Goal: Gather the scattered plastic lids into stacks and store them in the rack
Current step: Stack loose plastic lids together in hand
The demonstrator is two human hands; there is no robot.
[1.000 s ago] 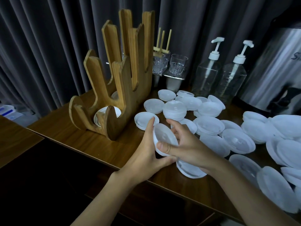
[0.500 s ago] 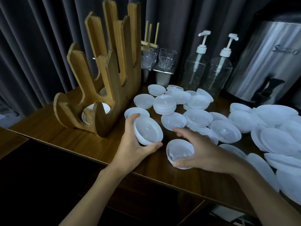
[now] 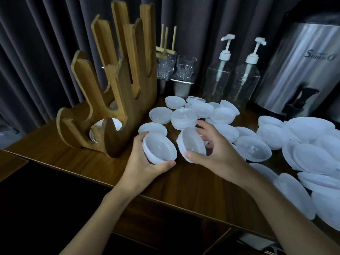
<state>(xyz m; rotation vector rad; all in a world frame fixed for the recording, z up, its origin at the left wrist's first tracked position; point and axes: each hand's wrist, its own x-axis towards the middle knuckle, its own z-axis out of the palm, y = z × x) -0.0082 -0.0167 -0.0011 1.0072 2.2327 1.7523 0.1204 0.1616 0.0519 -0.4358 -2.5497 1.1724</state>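
Note:
My left hand (image 3: 141, 162) grips a small stack of white plastic lids (image 3: 159, 150), tilted toward me above the wooden counter. Just to its right, my right hand (image 3: 219, 153) holds a single lid (image 3: 190, 144) on edge, thumb below and fingers behind it. The two are close but apart. A wooden slotted rack (image 3: 117, 100) stands at the left, with a few lids (image 3: 103, 126) lying in its lowest slot. Several loose small lids (image 3: 160, 115) and one stack (image 3: 184, 118) lie behind my hands. Larger lids (image 3: 312, 153) spread over the right side.
Two clear pump bottles (image 3: 217, 78) and drinking glasses (image 3: 185, 69) stand at the back against a dark curtain. A steel drinks urn (image 3: 301, 70) with a black tap fills the back right. The counter's front edge (image 3: 165, 197) runs just below my wrists.
My right hand lifted a lid off the counter and brought it up and left toward the stack in my left hand. The camera view shifted slightly.

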